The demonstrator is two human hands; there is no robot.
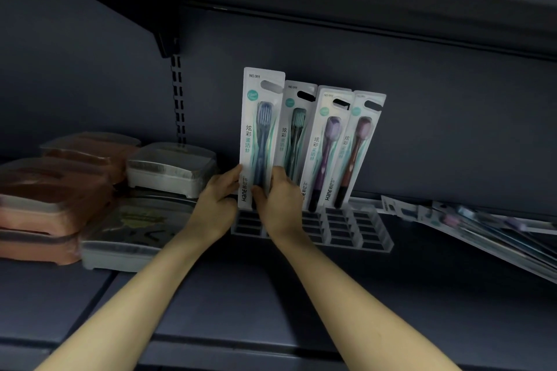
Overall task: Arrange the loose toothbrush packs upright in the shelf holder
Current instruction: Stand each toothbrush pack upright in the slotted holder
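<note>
Both hands grip one pack. I see the left hand (217, 192) pinching the left edge of the blue pack (259, 135), thumb on the front face. My view shows the right hand (278, 200) curled round that pack's lower right edge, fingers over the front. Blue pack stands upright, its foot level with the hands, just above the holder (373, 230); I cannot tell whether it is seated in a slot.

Just right of the right hand, three packs stand in the holder's back row, leaning right: green pack (297, 129) touching the blue one, then purple pack (327, 147), then red pack (358, 150). Holder's front slots lie below and right of the right hand.

Well right of the hands, loose packs (482, 229) lie flat on the shelf (241, 304), overlapping.

Left of the left hand sit stacked boxes (171, 170), grey and orange.
</note>
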